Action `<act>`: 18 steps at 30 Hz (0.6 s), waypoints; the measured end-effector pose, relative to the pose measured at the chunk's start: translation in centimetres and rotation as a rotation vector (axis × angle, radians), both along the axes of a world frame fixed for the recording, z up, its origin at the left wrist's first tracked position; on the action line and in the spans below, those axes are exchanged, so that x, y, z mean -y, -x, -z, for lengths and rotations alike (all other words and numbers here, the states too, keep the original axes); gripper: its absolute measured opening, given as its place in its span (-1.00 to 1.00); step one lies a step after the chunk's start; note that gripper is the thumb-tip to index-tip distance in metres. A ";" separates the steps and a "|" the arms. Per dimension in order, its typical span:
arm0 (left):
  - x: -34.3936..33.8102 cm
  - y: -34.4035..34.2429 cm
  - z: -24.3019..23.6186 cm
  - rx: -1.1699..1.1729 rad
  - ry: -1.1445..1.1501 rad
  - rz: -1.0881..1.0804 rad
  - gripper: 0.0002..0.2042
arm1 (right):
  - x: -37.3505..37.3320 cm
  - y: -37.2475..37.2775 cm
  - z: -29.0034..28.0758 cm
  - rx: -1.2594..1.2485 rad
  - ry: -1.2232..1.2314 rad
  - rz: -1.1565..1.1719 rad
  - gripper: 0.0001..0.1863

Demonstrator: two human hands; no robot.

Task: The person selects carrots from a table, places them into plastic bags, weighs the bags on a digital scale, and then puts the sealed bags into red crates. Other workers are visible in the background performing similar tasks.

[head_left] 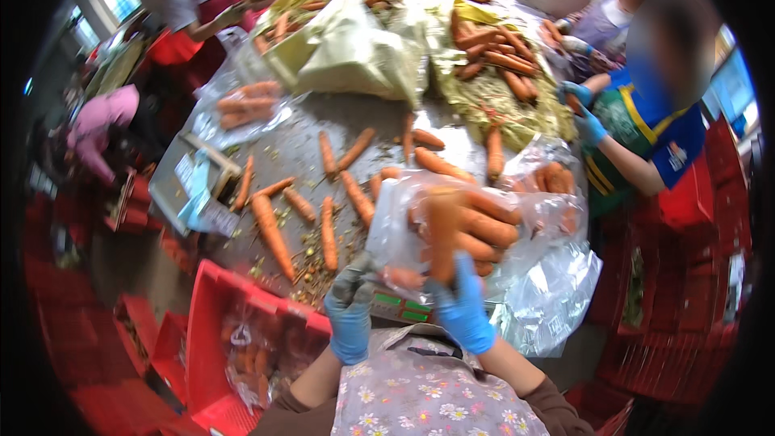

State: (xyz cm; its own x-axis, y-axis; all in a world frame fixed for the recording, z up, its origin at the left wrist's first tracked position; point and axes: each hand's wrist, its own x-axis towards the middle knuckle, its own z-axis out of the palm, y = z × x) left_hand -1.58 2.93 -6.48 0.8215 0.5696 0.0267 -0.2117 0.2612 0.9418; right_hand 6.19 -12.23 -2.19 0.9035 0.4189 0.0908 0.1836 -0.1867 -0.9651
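Note:
My right hand (pixel 464 307), in a blue glove, is closed round the lower end of a carrot (pixel 442 234). That carrot stands upright, blurred, in front of a clear plastic bag (pixel 391 222) with several carrots (pixel 488 230) in it. My left hand (pixel 349 315), also blue-gloved with dirty grey fingertips, is curled beside the bag's lower left corner; whether it pinches the plastic is unclear. Below the bag, between my hands, shows a scale with a green display (pixel 400 307). Another clear plastic bag (pixel 549 299) lies crumpled to the right of my right hand.
Loose carrots (pixel 270 234) and scraps lie on the metal table (pixel 303 121). Pale sacks (pixel 359 56) of carrots stand at its far side. A red crate (pixel 206 339) with bagged carrots is at my left. A co-worker (pixel 638 129) stands right; other people work at the far left and right.

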 end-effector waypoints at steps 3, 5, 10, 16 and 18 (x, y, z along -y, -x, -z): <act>-0.6 -2.1 0.1 0.060 0.279 0.070 -0.51 | -2.4 0.0 -0.5 0.162 0.107 -0.279 -0.44; -0.8 -4.1 -2.8 0.054 0.386 -0.100 -0.39 | -2.1 -0.5 -1.1 0.260 0.117 -0.384 -0.47; -12.5 -4.8 10.1 -0.170 0.306 -0.084 -0.37 | 6.8 -4.7 -1.7 0.502 -0.051 0.195 -0.65; -14.9 -8.0 16.1 -0.586 -0.015 -0.118 -0.51 | 17.3 -15.8 4.6 0.337 0.075 0.862 -0.77; -16.6 -9.0 20.4 -0.669 -0.156 -0.122 -0.60 | 18.7 -18.9 9.0 0.579 0.316 0.783 -0.72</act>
